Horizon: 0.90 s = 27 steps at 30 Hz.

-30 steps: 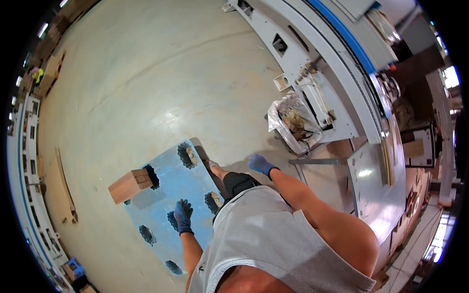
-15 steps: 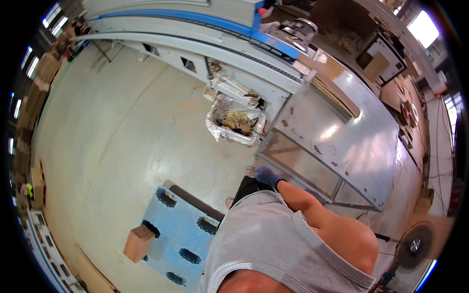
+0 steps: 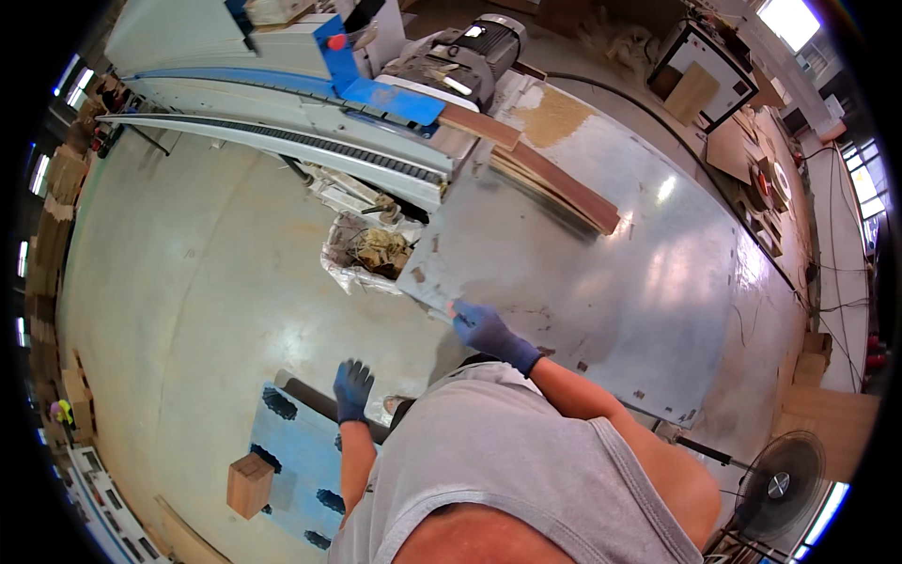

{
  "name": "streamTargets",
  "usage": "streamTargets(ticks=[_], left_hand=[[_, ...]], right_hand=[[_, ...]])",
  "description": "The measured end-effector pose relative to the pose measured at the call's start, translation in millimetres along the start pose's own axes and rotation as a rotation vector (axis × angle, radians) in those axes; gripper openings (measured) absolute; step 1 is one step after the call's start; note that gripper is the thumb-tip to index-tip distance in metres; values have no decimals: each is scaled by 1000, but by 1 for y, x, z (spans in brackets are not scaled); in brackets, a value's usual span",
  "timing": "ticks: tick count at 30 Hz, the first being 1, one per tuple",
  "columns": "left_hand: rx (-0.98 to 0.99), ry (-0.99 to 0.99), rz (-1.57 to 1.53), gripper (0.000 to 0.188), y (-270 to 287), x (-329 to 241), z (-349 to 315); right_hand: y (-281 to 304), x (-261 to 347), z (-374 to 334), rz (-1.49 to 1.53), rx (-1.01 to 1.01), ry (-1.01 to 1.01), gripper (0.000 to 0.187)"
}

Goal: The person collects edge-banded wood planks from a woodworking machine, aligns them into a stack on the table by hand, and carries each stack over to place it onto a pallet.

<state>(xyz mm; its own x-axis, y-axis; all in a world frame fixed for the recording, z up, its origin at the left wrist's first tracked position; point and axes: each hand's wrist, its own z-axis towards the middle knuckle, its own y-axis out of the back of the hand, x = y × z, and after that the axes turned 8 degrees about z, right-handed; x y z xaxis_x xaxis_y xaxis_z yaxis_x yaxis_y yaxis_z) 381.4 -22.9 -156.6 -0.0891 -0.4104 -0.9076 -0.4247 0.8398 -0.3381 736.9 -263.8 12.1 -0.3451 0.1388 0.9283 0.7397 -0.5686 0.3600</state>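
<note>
My left hand [image 3: 353, 387], in a blue-grey glove, hangs over the floor beside a blue board with dark-edged oblong holes [image 3: 303, 446]. Its fingers are stretched out and apart, with nothing in them. Over the left edge of a grey metal table [image 3: 658, 282] is my right hand [image 3: 487, 334], gloved likewise. Its fingers look loosely curled, and I see nothing held; whether it touches the tabletop I cannot tell. Farther up that table lie several long, thin wood strips [image 3: 554, 188], brown and tan. A block of stacked wood pieces [image 3: 251, 486] stands at the blue board's left edge.
A long white and blue machine [image 3: 282, 108] with a motor [image 3: 479, 61] runs along the far side. Below its end sits a foil-like lined bin [image 3: 352, 254] of scraps. A round fan [image 3: 778, 484] stands at lower right. Grey floor [image 3: 188, 310] spreads left.
My view has moved toward the metal table and the machine. My left hand has come into sight, fingers spread. The right hand has moved out from my body to the table's edge.
</note>
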Motion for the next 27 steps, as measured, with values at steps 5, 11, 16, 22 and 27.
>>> streamTargets(ticks=[5, 11, 16, 22, 27], left_hand=[[-670, 316, -265, 57, -151, -83, 158], [-572, 230, 140, 57, -186, -114, 218], [-571, -88, 416, 59, -182, -73, 230], [-593, -94, 662, 60, -191, -71, 233], [-611, -83, 652, 58, -189, -67, 230]], right_hand=[[99, -34, -7, -132, -398, 20, 26], [175, -70, -38, -401, -620, -137, 31], [209, -123, -22, -288, -698, -347, 33], [267, -162, 24, -376, -722, -260, 33], [268, -164, 30, -415, -680, -310, 14]])
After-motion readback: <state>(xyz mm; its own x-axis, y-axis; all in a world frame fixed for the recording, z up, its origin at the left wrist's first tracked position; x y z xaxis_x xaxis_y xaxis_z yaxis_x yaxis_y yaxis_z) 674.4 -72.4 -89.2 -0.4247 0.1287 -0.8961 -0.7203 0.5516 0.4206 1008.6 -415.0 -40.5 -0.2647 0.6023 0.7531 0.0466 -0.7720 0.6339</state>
